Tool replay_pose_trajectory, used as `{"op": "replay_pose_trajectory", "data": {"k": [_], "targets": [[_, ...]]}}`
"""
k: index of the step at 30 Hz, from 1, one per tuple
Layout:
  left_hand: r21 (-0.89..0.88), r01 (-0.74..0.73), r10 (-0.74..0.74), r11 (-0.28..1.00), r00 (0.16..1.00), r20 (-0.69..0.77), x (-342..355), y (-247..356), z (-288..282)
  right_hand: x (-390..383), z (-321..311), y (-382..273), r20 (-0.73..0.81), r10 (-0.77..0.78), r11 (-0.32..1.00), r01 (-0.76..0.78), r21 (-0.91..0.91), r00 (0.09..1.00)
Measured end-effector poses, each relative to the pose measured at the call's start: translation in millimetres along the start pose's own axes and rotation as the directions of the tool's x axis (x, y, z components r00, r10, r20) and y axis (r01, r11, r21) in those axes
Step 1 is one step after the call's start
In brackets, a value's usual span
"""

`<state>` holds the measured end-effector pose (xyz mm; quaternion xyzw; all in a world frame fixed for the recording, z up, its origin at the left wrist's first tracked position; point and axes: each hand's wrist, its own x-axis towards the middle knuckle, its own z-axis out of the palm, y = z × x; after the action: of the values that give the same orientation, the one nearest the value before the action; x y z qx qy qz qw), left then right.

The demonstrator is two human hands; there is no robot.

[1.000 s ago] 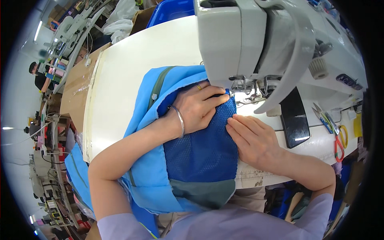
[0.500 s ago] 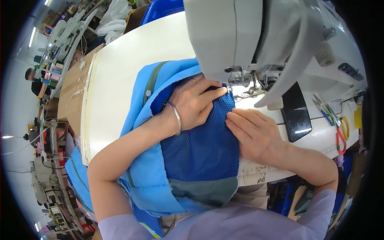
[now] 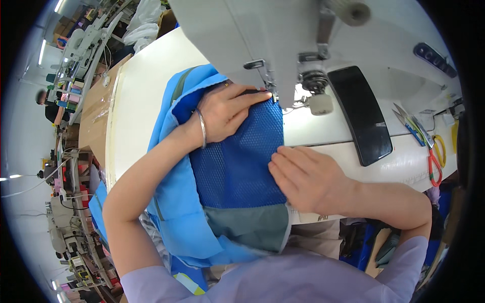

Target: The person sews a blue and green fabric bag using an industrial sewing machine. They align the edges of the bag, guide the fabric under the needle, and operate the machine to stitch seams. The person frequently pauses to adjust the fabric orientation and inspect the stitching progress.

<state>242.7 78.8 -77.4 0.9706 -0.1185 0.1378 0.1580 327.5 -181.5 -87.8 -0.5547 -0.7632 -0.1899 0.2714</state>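
A light blue fabric bag piece (image 3: 169,222) with a dark blue mesh panel (image 3: 242,156) and a grey-green lower band (image 3: 247,227) lies across the sewing table. My left hand (image 3: 222,111) rests on the mesh inside the blue folds, fingers stretched toward the presser foot (image 3: 274,96); its thumb is hidden. The panel's upper right corner sits at the foot of the white sewing machine (image 3: 237,35). Lower along the panel's right edge, my right hand (image 3: 308,179) pinches the fabric between thumb and fingers, the thumb mostly out of sight.
Right of the machine's needle area lie a black phone (image 3: 359,116) and, farther right, scissors with red and yellow handles (image 3: 432,156). A cardboard box (image 3: 96,118) adjoins the table's left side. Other sewing machines (image 3: 76,83) and a person (image 3: 50,106) are at far left.
The view has shifted, with the machine head and phone appearing differently placed. My right hand is now lower along the mesh edge, farther from my left fingertips and the presser foot.
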Motion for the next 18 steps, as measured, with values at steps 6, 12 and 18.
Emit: {"op": "replay_pose_trajectory", "data": {"k": [6,12,18], "targets": [[0.102,0.027,-0.025,0.994,1.000,-0.014,5.2,15.5,-12.1,1.7,-3.7,-16.9,-0.040,-0.094,0.988,0.088,-0.125,0.995],[0.066,0.092,-0.098,0.994,0.990,0.098,-18.2,105.5,-16.1,0.1,-7.7,-21.5,-0.076,-0.102,0.987,0.092,-0.133,0.992],[0.085,0.065,-0.068,0.994,0.997,0.037,-37.9,87.2,-4.2,-0.8,-3.6,-22.3,-0.116,-0.090,0.995,0.085,-0.052,0.989]]}}
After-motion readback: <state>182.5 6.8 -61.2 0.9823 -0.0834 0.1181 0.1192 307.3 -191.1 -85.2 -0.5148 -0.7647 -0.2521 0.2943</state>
